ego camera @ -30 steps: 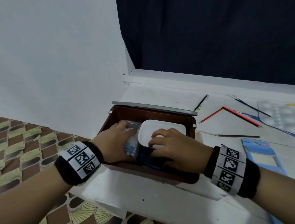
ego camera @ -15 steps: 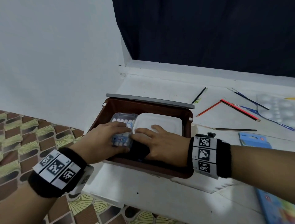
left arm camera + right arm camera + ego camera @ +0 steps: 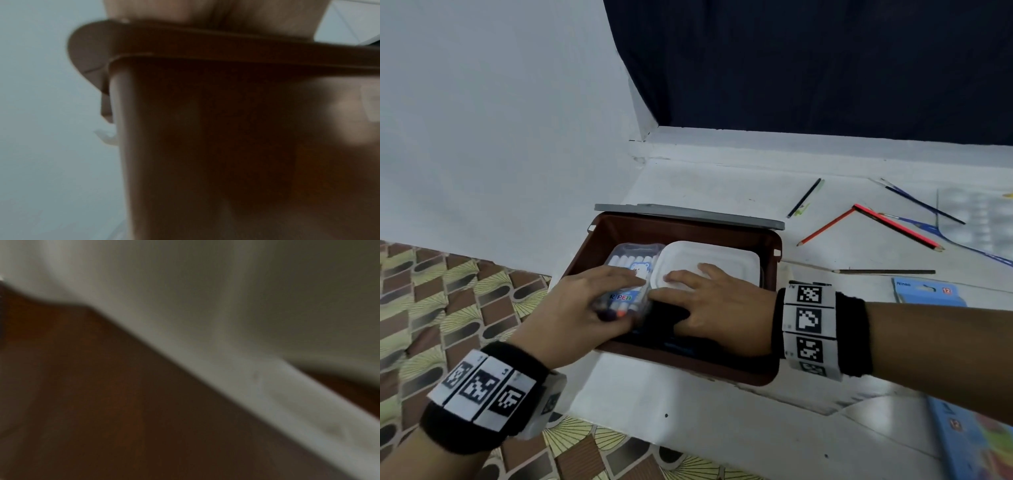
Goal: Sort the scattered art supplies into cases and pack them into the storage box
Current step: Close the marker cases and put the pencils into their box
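Left fingers: the left hand [image 3: 575, 308] has its fingers laid over the top of the clear marker case [image 3: 631, 284] and its thumb curled under the near end, so it grips the case.
Right fingers: the right hand [image 3: 715, 305] lies flat, fingers straight and spread, pressing on the lid of the white container [image 3: 719, 262]; it clasps nothing.
Marker case: inside the brown storage box [image 3: 688, 368], on its left side, touching the white container; its near end looks raised, not yet bedded down.
Step in hand: seating the marker case beside the white container, as I judge it.
Doing it well: hold the white container toward the right wall while the case is lowered flat, near end last, so neither rides up on the other.
Storage box contents: marker case with white-capped pens, white container, and something dark beneath the hands that I cannot identify.
Box lid: the grey lid [image 3: 688, 214] stands behind the far rim.
Loose supplies: red pencils [image 3: 893, 226], a dark pencil [image 3: 883, 271] and a blue pencil packet [image 3: 928, 291] lie on the white surface [image 3: 688, 428], well apart from the box.
Wrist views: blurred; the left shows only the brown box wall.
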